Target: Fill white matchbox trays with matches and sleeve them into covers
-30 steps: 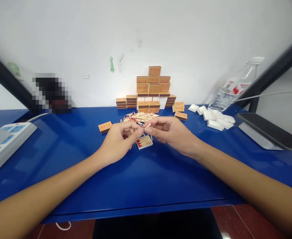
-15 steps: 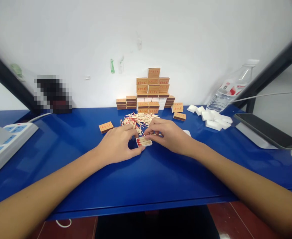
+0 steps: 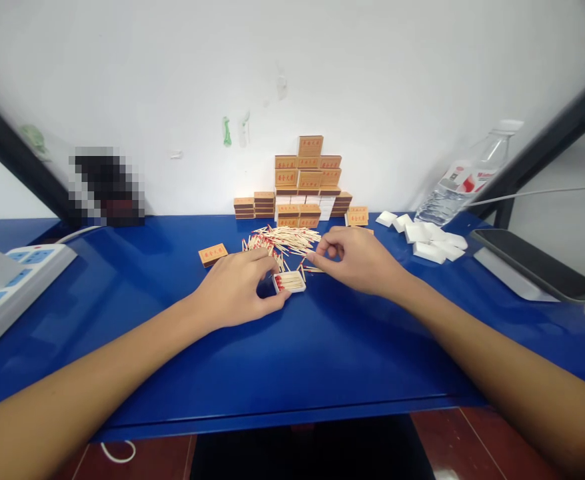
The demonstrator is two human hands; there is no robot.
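My left hand (image 3: 237, 283) grips a small white matchbox tray (image 3: 297, 289) between thumb and fingers. Inside the tray lie several matches (image 3: 290, 280), their red heads toward my left hand. My right hand (image 3: 355, 260) is at the right edge of a loose pile of matches (image 3: 292, 237), fingers curled and thumb close to the index finger. Whatever may be between those fingertips is too small to make out. A few stray matches (image 3: 313, 270) lie between the tray and my right hand. A closed matchbox (image 3: 213, 255) rests left of the pile, behind my left hand.
Matchboxes form a stepped stack (image 3: 308, 180) against the wall. White trays (image 3: 430, 250) lie at the right, beside a leaning water bottle (image 3: 465, 177) and a phone (image 3: 542, 263). A power strip (image 3: 17, 287) sits at the left of the blue table (image 3: 272, 373).
My right hand has moved from above the tray to the right and away from me, beside the match pile. My left hand stays on the tray, whose matches now show more fully.
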